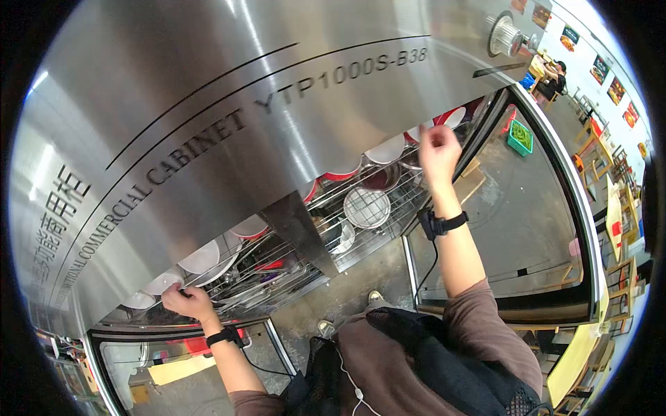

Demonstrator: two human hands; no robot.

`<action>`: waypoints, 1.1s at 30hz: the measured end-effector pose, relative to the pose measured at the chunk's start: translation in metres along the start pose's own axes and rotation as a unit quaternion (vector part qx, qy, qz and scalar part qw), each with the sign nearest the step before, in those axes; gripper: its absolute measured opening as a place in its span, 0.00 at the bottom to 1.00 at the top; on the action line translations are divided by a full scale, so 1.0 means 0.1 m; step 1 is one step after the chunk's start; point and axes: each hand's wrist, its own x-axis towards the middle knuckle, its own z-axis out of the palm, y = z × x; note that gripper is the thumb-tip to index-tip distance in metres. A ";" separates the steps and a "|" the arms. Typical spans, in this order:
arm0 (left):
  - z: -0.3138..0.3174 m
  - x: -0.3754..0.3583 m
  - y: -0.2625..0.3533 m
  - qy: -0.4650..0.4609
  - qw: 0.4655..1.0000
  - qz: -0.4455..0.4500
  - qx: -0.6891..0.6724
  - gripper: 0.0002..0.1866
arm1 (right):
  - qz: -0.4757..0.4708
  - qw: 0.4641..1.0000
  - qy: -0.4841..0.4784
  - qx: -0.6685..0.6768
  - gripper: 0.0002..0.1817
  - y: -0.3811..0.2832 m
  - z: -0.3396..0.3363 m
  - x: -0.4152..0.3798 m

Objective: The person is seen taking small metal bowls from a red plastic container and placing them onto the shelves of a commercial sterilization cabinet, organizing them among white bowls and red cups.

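A steel commercial cabinet [229, 104] fills the upper view, with both glass doors swung out toward me. My left hand [186, 302] is at the lower left of the opening, fingers curled in, overlapping a white bowl [164, 283]. No object shows in it. On the other side my right hand [440, 147] is raised in front of the right shelf, thumb and fingers curled, also with nothing visible in them. White bowls with red outsides [386, 149] stand near it on the wire rack [333, 197]. Round white plates [367, 208] lie lower down.
The right glass door [520, 208] stands beside my right arm, the left door [187, 367] below my left. A steel post [300, 232] divides the opening. Beyond the right door, a green basket of green vegetables [520, 137] sits near tables, chairs and a seated person [553, 80].
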 end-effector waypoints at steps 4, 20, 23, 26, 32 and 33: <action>-0.01 0.02 0.06 -0.011 0.999 -0.017 0.029 0.13 | 0.117 0.990 0.077 -0.019 0.23 0.67 -0.20 0.49; -0.03 0.07 0.23 -0.019 0.994 -0.026 0.102 0.12 | 0.093 0.980 0.082 0.157 0.16 1.32 0.08 0.74; -0.02 0.07 0.22 -0.022 0.991 -0.034 0.124 0.13 | 0.072 0.963 0.115 0.232 0.13 1.12 0.05 0.64; 0.00 0.05 0.17 -0.014 0.993 -0.024 0.111 0.12 | 0.039 0.950 0.108 0.291 0.07 0.81 -0.05 0.49; 0.00 0.07 0.21 -0.009 0.994 -0.034 0.101 0.12 | -0.252 0.959 -0.094 0.086 0.07 0.23 -0.17 0.12; -0.01 0.07 0.21 -0.005 0.995 -0.031 0.094 0.12 | -0.302 0.941 -0.127 0.083 0.09 0.12 -0.13 0.09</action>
